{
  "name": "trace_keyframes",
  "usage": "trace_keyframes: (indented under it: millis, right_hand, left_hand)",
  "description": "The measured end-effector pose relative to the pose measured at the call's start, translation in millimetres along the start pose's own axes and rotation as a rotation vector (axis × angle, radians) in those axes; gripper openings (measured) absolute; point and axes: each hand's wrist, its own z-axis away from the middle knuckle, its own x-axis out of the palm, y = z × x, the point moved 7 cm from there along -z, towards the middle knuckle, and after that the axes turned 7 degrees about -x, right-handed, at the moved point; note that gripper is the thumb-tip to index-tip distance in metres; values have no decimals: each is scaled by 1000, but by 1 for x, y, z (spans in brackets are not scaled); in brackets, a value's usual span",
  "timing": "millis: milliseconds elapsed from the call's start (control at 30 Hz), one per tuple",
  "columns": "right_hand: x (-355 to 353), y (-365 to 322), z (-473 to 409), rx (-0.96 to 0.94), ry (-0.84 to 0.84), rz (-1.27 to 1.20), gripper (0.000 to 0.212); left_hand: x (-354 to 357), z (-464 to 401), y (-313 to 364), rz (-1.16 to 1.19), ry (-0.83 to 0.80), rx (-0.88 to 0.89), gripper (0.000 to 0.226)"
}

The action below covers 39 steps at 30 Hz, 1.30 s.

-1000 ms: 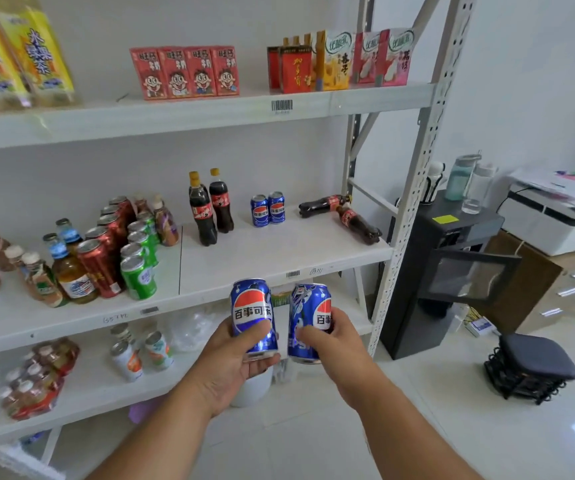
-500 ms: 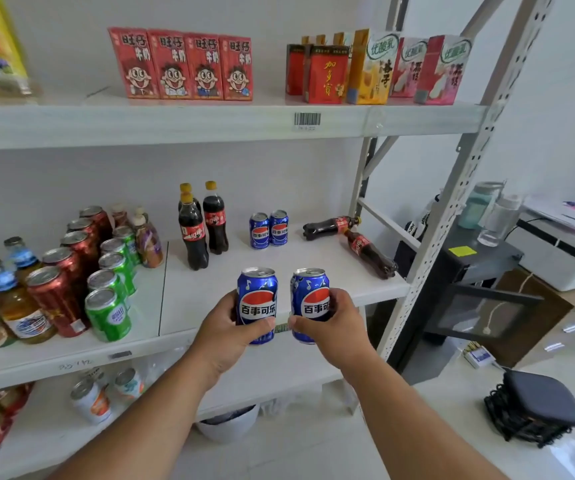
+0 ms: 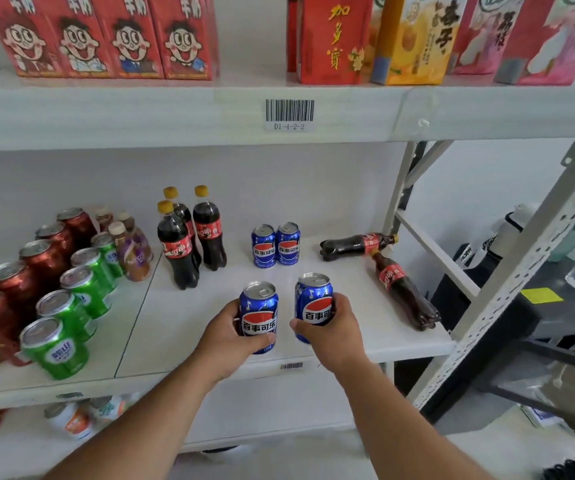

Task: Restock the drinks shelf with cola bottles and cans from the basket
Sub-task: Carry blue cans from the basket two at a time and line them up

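My left hand (image 3: 225,336) grips a blue cola can (image 3: 259,315) and my right hand (image 3: 331,329) grips a second blue cola can (image 3: 313,303). Both cans are upright, side by side, over the front part of the white middle shelf (image 3: 189,320). Two more blue cola cans (image 3: 275,244) stand together further back on that shelf. Left of them stand three upright cola bottles (image 3: 189,237) with yellow caps. Two cola bottles lie on their sides at the right: one (image 3: 357,244) near the back, one (image 3: 404,292) toward the front edge. The basket is out of view.
Red cans (image 3: 19,282), green cans (image 3: 71,306) and small tea bottles (image 3: 133,247) crowd the shelf's left section. Drink cartons (image 3: 106,36) line the upper shelf. A perforated steel upright (image 3: 507,299) bounds the shelf on the right, with a dark cabinet (image 3: 535,313) beyond it.
Both hands have carried their cans up and forward from below the shelf edge to over the shelf's front part. The view has closed in on the shelf.
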Motion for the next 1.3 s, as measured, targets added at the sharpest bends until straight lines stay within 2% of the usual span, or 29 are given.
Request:
trace_keyframes:
  millis: [200, 333, 567, 833, 1067, 1200, 1300]
  right_hand:
    - [4, 34, -67, 5, -74, 60, 78]
    - [12, 45, -93, -13, -101, 77, 73]
    - [30, 59, -122, -12, -105, 68, 72]
    - [48, 62, -134, -27, -67, -3, 74]
    - [43, 69, -128, -9, -81, 78, 75]
    - [33, 76, -113, 78, -102, 187, 90]
    - [27, 76, -105, 122, -101, 233, 78]
  left_hand:
    - [31, -51, -5, -5, 71, -64, 76]
    - [37, -76, -14, 19, 112, -100, 76]
    - [37, -119, -21, 7, 138, -71, 73]
    - [37, -157, -25, 98, 103, 9, 79]
    - [37, -155, -28, 107, 51, 13, 80]
    - [32, -140, -28, 78, 120, 26, 71]
    - [33, -135, -37, 109, 187, 17, 63]
